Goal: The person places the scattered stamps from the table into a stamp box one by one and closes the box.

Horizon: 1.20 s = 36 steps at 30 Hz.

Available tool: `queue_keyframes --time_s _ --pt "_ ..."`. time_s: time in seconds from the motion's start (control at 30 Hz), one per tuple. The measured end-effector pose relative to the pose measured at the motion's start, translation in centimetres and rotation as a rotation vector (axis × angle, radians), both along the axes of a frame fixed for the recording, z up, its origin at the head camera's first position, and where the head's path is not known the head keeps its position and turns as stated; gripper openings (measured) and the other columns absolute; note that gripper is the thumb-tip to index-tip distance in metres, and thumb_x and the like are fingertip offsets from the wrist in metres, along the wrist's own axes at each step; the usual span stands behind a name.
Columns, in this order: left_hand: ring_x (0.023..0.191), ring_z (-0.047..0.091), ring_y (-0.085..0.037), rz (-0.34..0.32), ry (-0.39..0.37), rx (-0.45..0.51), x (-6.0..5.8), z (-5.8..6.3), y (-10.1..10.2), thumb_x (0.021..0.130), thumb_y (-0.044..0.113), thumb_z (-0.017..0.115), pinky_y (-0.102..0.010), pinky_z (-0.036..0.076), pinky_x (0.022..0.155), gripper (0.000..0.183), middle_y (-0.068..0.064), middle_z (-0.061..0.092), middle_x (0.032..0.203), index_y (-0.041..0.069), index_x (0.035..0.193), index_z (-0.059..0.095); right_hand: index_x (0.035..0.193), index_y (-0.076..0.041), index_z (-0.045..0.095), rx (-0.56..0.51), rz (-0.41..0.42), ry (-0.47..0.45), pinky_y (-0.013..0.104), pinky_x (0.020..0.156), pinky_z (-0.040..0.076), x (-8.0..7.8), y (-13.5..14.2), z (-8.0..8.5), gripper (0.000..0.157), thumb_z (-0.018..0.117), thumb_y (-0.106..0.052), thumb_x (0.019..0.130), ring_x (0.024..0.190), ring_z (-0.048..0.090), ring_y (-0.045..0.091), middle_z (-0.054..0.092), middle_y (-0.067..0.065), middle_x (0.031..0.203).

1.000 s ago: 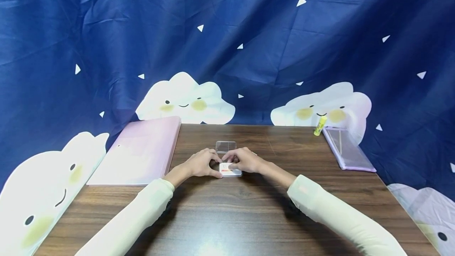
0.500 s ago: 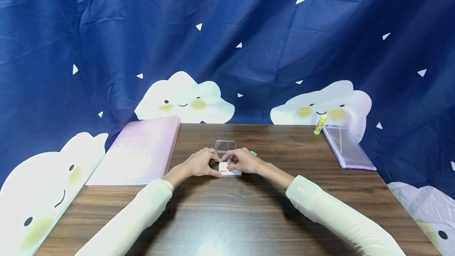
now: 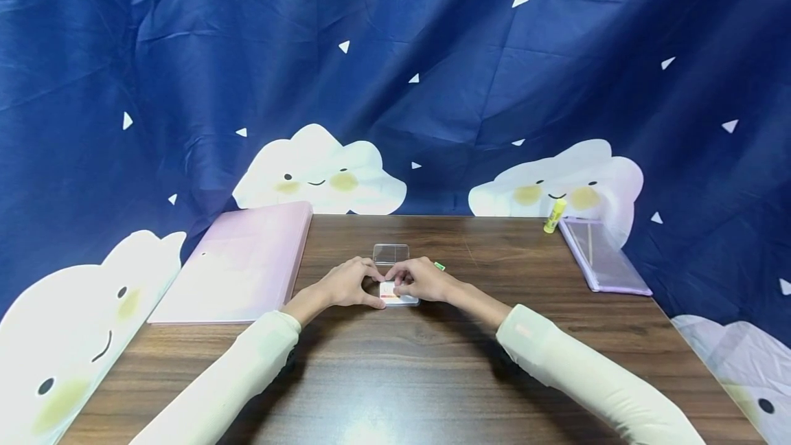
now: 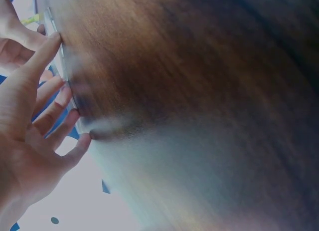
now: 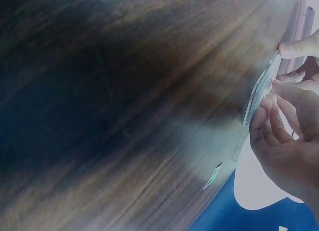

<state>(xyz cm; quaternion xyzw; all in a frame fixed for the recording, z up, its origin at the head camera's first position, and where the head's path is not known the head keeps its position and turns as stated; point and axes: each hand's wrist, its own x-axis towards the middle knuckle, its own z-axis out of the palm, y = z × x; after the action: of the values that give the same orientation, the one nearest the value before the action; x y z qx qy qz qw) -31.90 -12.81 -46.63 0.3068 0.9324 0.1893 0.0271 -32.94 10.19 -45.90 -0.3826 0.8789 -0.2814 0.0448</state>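
Case (image 3: 389,292) lies on the bench (image 3: 395,376) between the hands; left hand (image 3: 346,284) holds its end, thumb and fingers apart; right hand (image 3: 428,279) bends narrowly over it, any pinch unclear.

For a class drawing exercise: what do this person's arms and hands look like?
The left sleeve and right sleeve are long, pale off-white and look plain. Both end before the wrist. The left hand and right hand wear no gloves.
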Motion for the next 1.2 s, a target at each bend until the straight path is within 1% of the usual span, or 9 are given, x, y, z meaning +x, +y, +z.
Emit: queue_keyframes --time_s 0.23,0.57,0.97,1.2 --pt "0.116 0.059 -0.02 -0.004 0.008 0.003 0.03 -0.05 -0.07 0.078 0.05 0.089 -0.045 0.052 0.096 0.052 0.004 0.066 0.12 0.019 0.119 0.079 0.11 -0.004 0.076 -0.008 0.005 -0.004 0.018 0.069 0.048 0.06 0.03 0.01 0.021 0.075 0.001 0.089 0.076 0.059 0.008 0.07 0.002 0.086" --pt "0.12 0.058 -0.021 0.003 0.001 -0.001 -0.05 -0.19 -0.12 0.078 0.051 0.089 -0.048 0.052 0.097 0.053 0.005 0.066 0.122 0.02 0.12 0.078 0.111 -0.004 0.076 0.001 0.013 -0.007 0.019 0.071 0.049 0.03 0.1 -0.01 0.023 0.075 0.002 0.089 0.078 0.06 0.01 0.072 0.006 0.091" --pt "0.119 0.058 -0.02 0.005 0.0 -0.004 0.0 -0.15 -0.12 0.078 0.052 0.088 -0.047 0.052 0.097 0.053 0.006 0.066 0.122 0.02 0.12 0.078 0.111 -0.004 0.076 0.008 0.01 -0.012 0.019 0.07 0.049 -0.07 0.13 -0.05 0.022 0.074 0.002 0.09 0.076 0.059 0.007 0.07 0.0 0.088" --pt "0.118 0.059 -0.02 -0.001 0.002 0.0 -0.01 -0.15 -0.14 0.079 0.051 0.089 -0.048 0.052 0.096 0.053 0.005 0.066 0.122 0.02 0.12 0.079 0.111 -0.003 0.075 0.006 0.01 -0.027 0.02 0.07 0.049 -0.05 0.14 -0.03 0.02 0.073 0.002 0.092 0.076 0.058 0.007 0.07 0.002 0.089"
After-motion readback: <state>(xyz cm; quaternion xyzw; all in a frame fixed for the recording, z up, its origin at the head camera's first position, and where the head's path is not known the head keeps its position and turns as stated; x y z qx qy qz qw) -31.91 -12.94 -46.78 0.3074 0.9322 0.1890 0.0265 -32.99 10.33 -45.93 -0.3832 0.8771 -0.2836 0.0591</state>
